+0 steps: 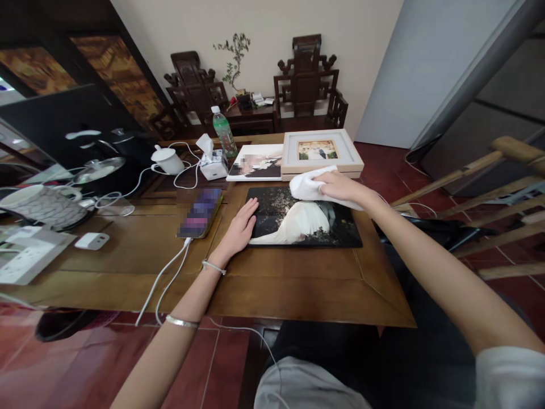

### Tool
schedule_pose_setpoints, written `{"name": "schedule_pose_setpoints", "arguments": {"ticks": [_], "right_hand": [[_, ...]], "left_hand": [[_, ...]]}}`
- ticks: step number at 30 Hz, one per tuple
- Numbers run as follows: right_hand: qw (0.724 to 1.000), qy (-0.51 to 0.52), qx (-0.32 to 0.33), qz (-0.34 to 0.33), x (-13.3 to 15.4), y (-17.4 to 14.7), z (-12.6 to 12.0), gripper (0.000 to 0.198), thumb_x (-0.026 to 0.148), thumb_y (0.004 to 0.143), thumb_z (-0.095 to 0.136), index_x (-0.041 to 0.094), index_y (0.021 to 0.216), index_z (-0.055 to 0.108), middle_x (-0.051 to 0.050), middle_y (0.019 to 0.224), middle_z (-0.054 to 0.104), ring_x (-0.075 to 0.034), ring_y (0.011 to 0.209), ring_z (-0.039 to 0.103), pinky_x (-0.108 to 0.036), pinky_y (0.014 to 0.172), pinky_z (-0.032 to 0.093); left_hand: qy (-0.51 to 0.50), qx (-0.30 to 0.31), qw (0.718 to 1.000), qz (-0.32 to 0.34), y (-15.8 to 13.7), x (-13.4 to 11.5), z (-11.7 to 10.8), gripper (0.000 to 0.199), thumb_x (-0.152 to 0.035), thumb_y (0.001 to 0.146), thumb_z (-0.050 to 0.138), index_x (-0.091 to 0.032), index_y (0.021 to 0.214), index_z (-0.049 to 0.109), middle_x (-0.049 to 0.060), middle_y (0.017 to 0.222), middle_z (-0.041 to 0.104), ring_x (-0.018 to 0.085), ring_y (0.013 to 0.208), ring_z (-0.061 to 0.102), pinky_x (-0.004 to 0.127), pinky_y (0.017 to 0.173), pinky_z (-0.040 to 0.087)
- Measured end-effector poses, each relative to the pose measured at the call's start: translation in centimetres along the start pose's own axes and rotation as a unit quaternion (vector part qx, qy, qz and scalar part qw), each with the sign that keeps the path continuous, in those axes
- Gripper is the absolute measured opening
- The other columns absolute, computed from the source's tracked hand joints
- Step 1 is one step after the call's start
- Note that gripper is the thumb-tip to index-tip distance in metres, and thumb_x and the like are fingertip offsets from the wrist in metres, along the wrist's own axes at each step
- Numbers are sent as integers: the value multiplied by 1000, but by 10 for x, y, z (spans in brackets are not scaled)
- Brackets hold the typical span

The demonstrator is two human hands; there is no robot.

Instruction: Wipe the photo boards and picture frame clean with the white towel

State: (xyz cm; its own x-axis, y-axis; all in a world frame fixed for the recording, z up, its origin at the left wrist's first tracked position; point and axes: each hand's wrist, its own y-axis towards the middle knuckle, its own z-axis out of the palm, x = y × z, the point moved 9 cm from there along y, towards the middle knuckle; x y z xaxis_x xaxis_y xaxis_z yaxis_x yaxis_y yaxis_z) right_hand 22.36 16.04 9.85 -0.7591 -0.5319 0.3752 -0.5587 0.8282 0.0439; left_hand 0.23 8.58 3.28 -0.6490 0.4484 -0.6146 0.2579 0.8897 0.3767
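Head view: 1 dark photo panel (298,221) lies on 1 wooden table (272,284), with 1 framed picture (320,150) at its 12 o'clock and 1 pale photo panel (259,162) at 11. The left hand (239,230), fingers extended flat, touches its 9 o'clock edge. The right hand (339,186), fingers closed, grips 1 white cloth (304,184) at 1 o'clock; the dark panel lies toward 7 o'clock from those fingers.

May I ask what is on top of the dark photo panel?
A white cloth in the right hand, and the left hand at one edge; panel areas beneath them are hidden.
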Motion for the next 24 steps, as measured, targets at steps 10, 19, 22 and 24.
{"name": "schedule_pose_setpoints", "arguments": {"ticks": [10, 19, 22, 24], "right_hand": [[999, -12, -41, -1, 3, -7, 3, 34, 8, 67, 38, 15, 85, 66, -9, 95, 69, -25, 86, 58, -32, 75, 39], [997, -18, -33, -67, 66, -129, 44, 40, 6, 69, 39, 17, 96, 66, -12, 129, 58, -30, 124, 46, -57, 106, 24], [997, 7, 8, -79, 85, -157, 58, 45, 5, 65, 40, 17, 99, 66, -15, 138, 49, -28, 131, 39, -58, 110, 17], [995, 17, 34, -89, 95, -165, 64, 45, 4, 63, 41, 16, 99, 66, -17, 139, 47, -28, 133, 36, -58, 110, 15]], "left_hand": [[-17, -16, 1000, -4, 0, 4, 1, 44, -34, 94, 34, -18, 131, 51, 10, 144, 43, 22, 137, 33, 45, 115, 22], [17, -10, 1000, -5, 1, 1, 1, 44, -28, 93, 33, -11, 130, 50, 14, 143, 43, 21, 137, 33, 43, 115, 23], [19, -11, 1000, -3, 1, 0, 1, 44, -28, 93, 33, -11, 130, 50, 14, 143, 43, 22, 137, 34, 44, 115, 24], [20, -9, 1000, -2, 1, 0, 1, 44, -28, 93, 33, -12, 130, 50, 13, 143, 43, 22, 137, 34, 45, 115, 24]]}}
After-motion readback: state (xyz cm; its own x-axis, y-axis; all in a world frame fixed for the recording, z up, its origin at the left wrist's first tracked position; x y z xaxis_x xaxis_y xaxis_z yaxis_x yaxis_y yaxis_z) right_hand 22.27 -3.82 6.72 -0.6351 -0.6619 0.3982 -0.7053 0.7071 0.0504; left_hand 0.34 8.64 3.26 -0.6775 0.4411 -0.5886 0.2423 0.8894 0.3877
